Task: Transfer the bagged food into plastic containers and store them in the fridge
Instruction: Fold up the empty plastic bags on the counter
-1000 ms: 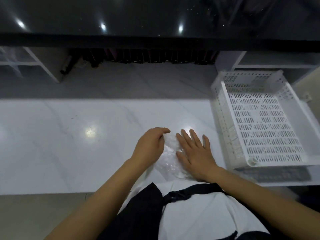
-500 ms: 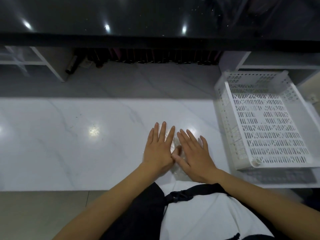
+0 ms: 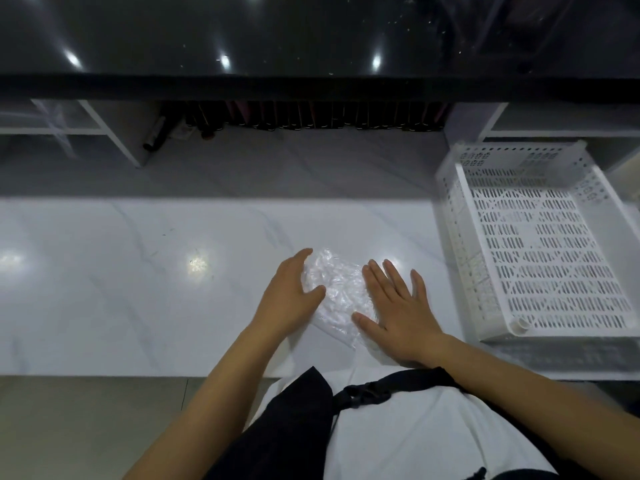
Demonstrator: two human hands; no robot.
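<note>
**Clear plastic, flat on white marble: the bag between two hands**

Crinkled clear plastic is the whole matter here: an empty-looking bag [image 3: 334, 289] lies flat on the white marble worktop [image 3: 138, 289], close to its near edge and right in front of the person. Whether any food remains inside cannot be told; it reads as thin and flattened.

The left hand [image 3: 291, 296] sits at the bag's left edge, fingers gently curved with the thumb reaching onto the plastic, touching it rather than pinching it; its grip is loose and released. The right hand [image 3: 398, 306] lies palm down with straight, spread fingers on the bag's right part, pressing it to the worktop, likewise released.

The relation that matters: the bag lies between the two hands, its long axis running from far-left to near-right, with its near corner pointing back toward the person's body. Both hands are already on it, so neither is meaningfully nearer; the left covers the far-left end, the right the near-right side. I judge that the bag is being smoothed or folded, and any fold would likely go across that diagonal.

A white perforated basket [image 3: 460, 258] stands well to the right, apart from the bag. No container or fridge is visible.
</note>
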